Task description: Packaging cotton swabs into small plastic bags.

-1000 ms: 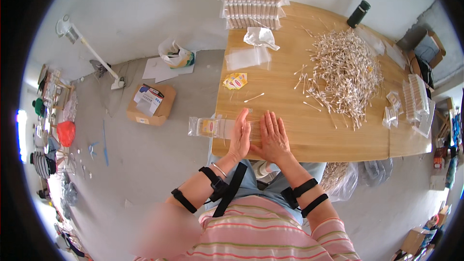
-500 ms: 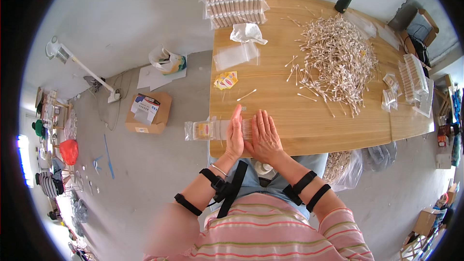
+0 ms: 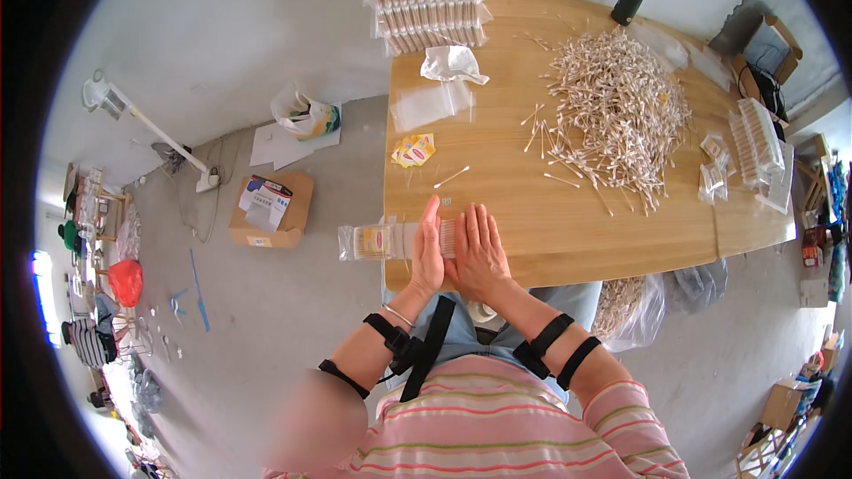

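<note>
1. Sitting on the floor, an open cardboard box (image 3: 298, 228) holds a printed package (image 3: 268, 201).
2. A clear packet (image 3: 366, 243) of cotton swabs overhangs the left edge of the table (image 3: 568, 239); its long axis runs left-right, flat end pointing left.
3. The left hand (image 3: 428, 251) stands edgewise across the packet, fingers straight, uncurled.
4. Aligned swabs (image 3: 448, 238) show between the hands.
5. The right hand (image 3: 478, 253) lies flat, fingers extended, released.
6. Beneath, a clear sack (image 3: 639, 330) holds more swabs.

The left hand (image 3: 428, 248) partly hides the packet (image 3: 367, 242)
</note>
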Demonstrator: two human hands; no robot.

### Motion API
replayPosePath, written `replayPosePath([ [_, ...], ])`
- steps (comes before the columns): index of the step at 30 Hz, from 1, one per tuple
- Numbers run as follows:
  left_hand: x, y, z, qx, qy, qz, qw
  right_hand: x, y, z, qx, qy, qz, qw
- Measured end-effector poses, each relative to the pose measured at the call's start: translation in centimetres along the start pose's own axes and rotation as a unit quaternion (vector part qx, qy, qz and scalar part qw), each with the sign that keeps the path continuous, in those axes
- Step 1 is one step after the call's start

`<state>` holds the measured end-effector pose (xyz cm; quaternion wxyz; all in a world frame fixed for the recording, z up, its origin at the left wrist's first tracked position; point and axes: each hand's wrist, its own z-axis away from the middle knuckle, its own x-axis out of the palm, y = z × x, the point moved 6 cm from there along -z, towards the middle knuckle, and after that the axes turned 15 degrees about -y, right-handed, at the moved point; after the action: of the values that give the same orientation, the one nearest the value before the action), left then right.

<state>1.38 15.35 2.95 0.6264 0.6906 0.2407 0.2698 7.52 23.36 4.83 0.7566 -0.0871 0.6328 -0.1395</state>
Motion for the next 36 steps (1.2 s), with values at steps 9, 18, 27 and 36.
replayPosePath([
  [9,-0.5,-0.1,0.4,-0.003,0.012,0.024,1.000,0.1,-0.3,0.0,-0.023,-0.009,-0.025,0.999],
  [18,-1.1,-0.1,-0.1,-0.006,0.020,0.028,0.999,0.4,-0.9,-1.1,0.006,0.009,-0.041,0.999],
  [27,-2.9,0.3,0.7,-0.003,0.034,0.023,0.999,0.8,-3.1,-1.4,-0.016,-0.024,-0.029,0.999],
  [36,-2.9,0.3,1.0,-0.004,0.044,0.025,0.999,0.9,-3.5,-1.7,-0.020,-0.020,-0.036,0.999],
])
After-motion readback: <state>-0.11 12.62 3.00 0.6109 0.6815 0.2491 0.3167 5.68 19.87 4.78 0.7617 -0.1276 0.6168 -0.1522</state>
